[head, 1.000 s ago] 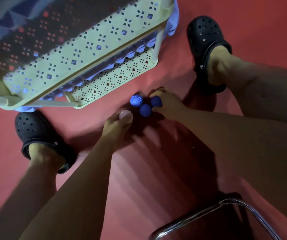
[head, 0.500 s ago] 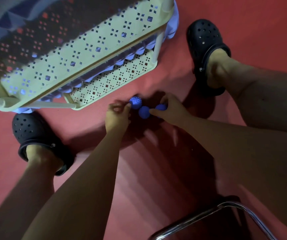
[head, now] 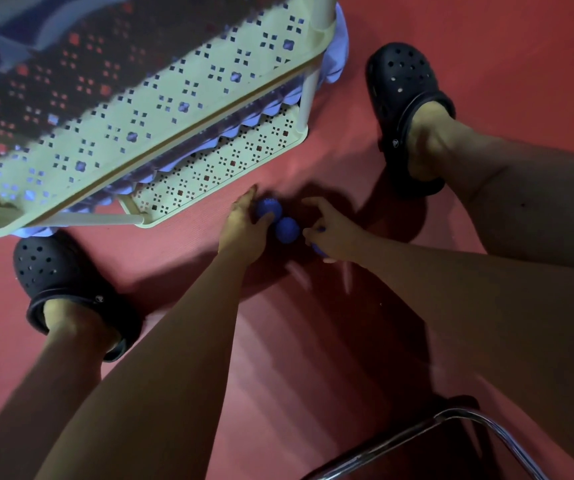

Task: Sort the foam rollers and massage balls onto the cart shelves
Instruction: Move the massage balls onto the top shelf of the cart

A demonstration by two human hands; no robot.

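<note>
a person crouches over a red floor point(head: 313, 358) beside a cream plastic cart point(head: 209, 98), both arms reaching down to a small cluster of blue spiky massage balls. the left hand point(head: 244, 226) curls round one blue ball point(head: 269, 207), with the thumb and fingers wrapped against its side, just off the corner of the cart's lowest shelf point(head: 216, 171). a second blue ball point(head: 287, 229) lies on the floor between the two hands, touching or nearly touching the first. the right hand point(head: 334, 230) is clenched on a third blue ball point(head: 318, 250), of which only a sliver shows under the palm, while its forefinger stretches forward over the floor. whether the left hand also hides something in its palm cannot be told.

the cart's perforated shelves are stacked one above another. the upper shelf point(head: 161, 109), seen from above, shows its cut-out pattern with blue shapes glimpsed through the holes. a row of blue, scalloped foam items point(head: 251, 119) lines the edge of the tier below it; their exact kind is unclear. the visible strip of the lowest shelf shows only its pierced surface.

black clogs frame the scene, the left clog point(head: 57, 271) by the cart's near corner and the right clog point(head: 406, 98) beyond the hands. a chrome tube frame point(head: 451, 424) curves across the lower right.
</note>
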